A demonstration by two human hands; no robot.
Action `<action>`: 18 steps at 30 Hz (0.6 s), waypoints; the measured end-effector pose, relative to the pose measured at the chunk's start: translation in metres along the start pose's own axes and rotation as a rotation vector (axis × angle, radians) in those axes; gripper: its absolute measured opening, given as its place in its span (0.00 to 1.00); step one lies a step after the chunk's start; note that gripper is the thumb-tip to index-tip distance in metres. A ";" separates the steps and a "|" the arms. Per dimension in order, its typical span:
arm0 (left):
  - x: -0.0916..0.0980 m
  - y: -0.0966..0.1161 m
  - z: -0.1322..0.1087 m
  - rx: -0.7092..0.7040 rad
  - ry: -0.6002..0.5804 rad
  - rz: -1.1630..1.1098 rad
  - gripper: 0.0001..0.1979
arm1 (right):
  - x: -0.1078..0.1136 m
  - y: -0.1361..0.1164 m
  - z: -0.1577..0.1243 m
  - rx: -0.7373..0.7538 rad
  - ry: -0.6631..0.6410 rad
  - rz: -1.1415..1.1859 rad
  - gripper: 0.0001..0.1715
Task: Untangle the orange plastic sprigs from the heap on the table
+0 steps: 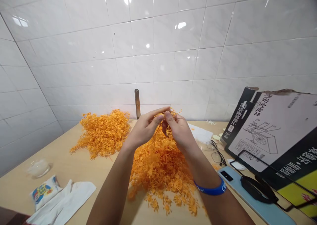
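My left hand (145, 128) and my right hand (177, 129) meet above the table, fingertips pinched together on a thin orange plastic sprig (158, 127) that hangs down between them. Under the hands lies a big heap of orange plastic sprigs (160, 172). A second orange heap (104, 132) sits further back on the left. My right wrist wears a blue band (210, 188).
A wooden table (74, 165) stands against a white tiled wall. At left lie white tissue (64, 202), a small printed packet (43, 192) and a clear dish (38, 168). At right are a large cardboard box (274, 132), glasses (218, 152) and a phone (247, 192).
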State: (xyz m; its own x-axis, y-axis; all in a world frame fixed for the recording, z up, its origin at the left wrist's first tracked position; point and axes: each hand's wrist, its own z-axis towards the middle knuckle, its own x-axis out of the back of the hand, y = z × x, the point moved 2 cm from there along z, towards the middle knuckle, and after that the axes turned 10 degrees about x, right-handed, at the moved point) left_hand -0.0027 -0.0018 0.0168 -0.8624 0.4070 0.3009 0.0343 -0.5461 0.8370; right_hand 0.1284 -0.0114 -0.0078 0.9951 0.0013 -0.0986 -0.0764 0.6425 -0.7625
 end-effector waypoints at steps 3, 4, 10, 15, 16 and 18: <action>0.001 -0.001 0.003 0.025 0.149 -0.136 0.18 | -0.001 -0.006 -0.001 0.044 -0.191 -0.082 0.32; 0.002 -0.002 0.005 0.048 0.166 -0.186 0.17 | -0.001 -0.008 -0.002 0.056 -0.256 -0.083 0.32; 0.021 -0.009 0.008 0.146 0.387 -0.564 0.18 | -0.003 -0.013 -0.012 0.051 -0.489 0.167 0.28; 0.030 -0.013 0.008 0.170 0.412 -0.087 0.09 | -0.001 -0.010 -0.004 -0.051 -0.219 0.368 0.22; 0.030 -0.016 0.009 0.182 0.403 0.024 0.11 | -0.001 -0.009 -0.003 -0.086 -0.201 0.390 0.21; 0.029 -0.023 0.012 0.209 0.376 0.181 0.11 | -0.001 -0.008 -0.001 -0.139 -0.180 0.410 0.22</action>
State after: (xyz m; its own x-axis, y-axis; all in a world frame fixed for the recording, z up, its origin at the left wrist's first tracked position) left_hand -0.0222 0.0317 0.0115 -0.9550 0.0042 0.2965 0.2689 -0.4092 0.8719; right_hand 0.1285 -0.0174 -0.0020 0.8753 0.3744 -0.3062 -0.4607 0.4528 -0.7633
